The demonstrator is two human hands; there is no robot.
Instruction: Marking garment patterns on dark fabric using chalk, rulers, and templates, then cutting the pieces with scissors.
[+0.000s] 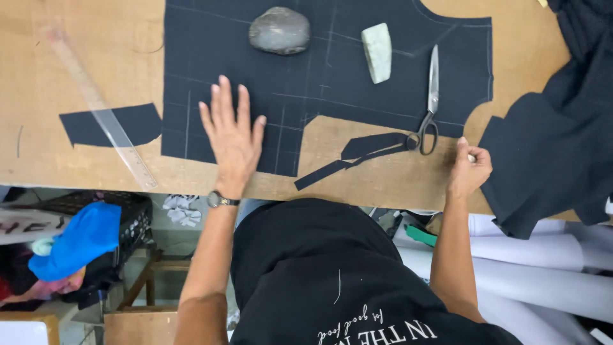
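Our left hand (233,137) lies flat and open on the dark cloth (332,70); our right hand (469,169), right of the cloth, pinches something small. If the left hand lifts, the cloth may slide and spoil the marked lines.

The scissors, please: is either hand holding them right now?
No, the scissors lie alone on the table; the left hand presses the dark cloth, and the right hand is beside them.

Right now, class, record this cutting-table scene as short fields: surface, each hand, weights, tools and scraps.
Surface: wooden table
Left hand: flat, fingers spread, on chalk-marked dark fabric
Right hand: closed grip on a small pale piece, apart from the fabric
Weights: grey stone, pale chalk block
Tools: scissors closed; clear ruler
Scraps: dark strips, offcut under ruler
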